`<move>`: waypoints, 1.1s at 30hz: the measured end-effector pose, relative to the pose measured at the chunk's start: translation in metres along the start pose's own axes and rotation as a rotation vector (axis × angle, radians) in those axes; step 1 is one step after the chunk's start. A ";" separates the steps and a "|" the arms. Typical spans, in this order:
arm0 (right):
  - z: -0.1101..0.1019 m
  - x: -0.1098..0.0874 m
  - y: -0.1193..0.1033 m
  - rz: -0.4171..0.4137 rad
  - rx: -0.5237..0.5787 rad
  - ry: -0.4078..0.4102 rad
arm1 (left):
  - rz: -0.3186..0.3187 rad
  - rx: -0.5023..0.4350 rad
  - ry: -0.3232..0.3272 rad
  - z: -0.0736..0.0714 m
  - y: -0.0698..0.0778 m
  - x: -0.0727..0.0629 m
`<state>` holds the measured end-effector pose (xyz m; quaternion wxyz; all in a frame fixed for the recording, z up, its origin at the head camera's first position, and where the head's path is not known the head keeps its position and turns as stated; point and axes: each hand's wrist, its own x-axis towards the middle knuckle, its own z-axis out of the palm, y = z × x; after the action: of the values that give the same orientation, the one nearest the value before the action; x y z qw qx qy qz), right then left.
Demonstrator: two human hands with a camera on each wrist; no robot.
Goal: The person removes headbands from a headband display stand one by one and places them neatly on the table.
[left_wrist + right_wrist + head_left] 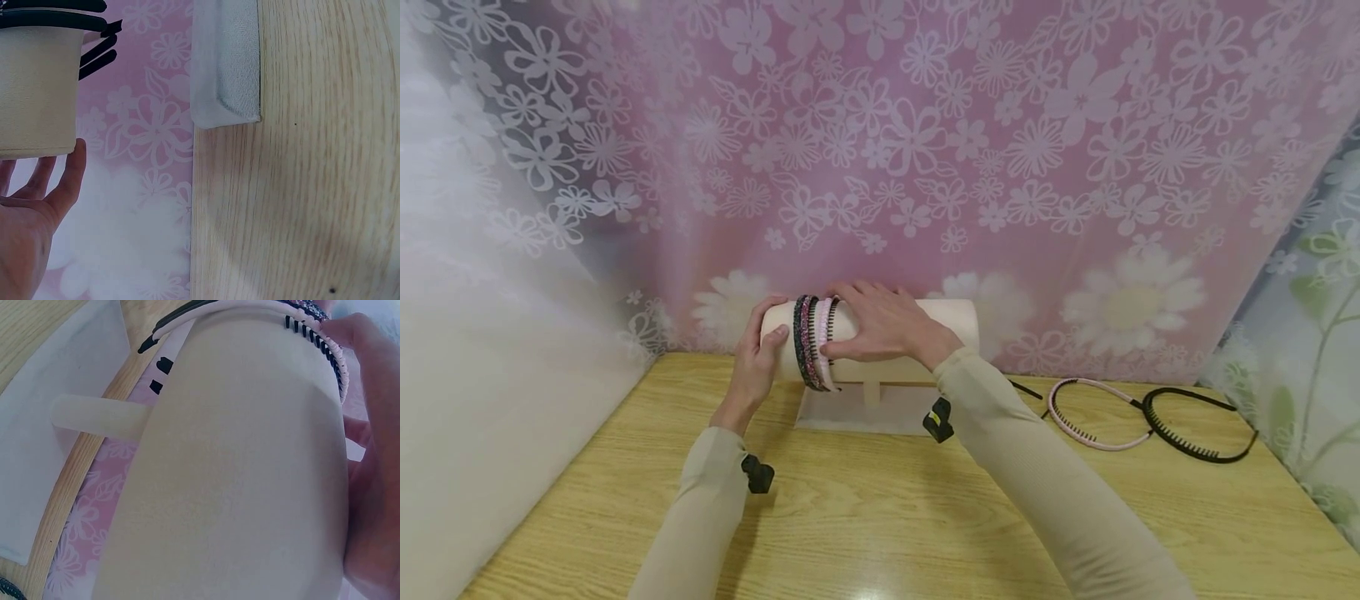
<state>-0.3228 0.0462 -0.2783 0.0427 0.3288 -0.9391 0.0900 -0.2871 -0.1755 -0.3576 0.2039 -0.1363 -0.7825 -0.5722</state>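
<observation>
A cream cylindrical headband stand (955, 325) stands on the table. My left hand (752, 367) holds its left end, thumb in front and fingers behind. Toward that end the roll wears a dark glittery headband (799, 342), a reddish glittery headband (808, 350) and a pale pink toothed headband (824, 329), side by side. My right hand (887, 325) lies over the top of the roll, its fingers extended and its thumb touching the pink headband (340, 362). In the left wrist view, dark headband ends (56, 19) show beside the roll.
On the right of the wooden table (865, 517) lie a pink toothed headband (1075, 433) and a black toothed headband (1187, 450), overlapping. Another dark tip (1026, 389) shows beside the right sleeve. A flowered pink curtain (910, 167) hangs right behind the stand's flat base (835, 412).
</observation>
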 end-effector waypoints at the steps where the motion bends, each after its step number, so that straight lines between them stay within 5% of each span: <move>1: 0.000 0.000 0.000 -0.001 0.003 0.000 | 0.000 -0.003 0.000 0.000 -0.001 0.000; 33: -0.001 -0.001 0.003 -0.015 0.029 0.017 | 0.006 -0.009 -0.012 0.001 -0.004 0.001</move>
<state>-0.3244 0.0495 -0.2782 0.0467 0.3356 -0.9348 0.1063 -0.2899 -0.1758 -0.3605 0.2007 -0.1430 -0.7807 -0.5743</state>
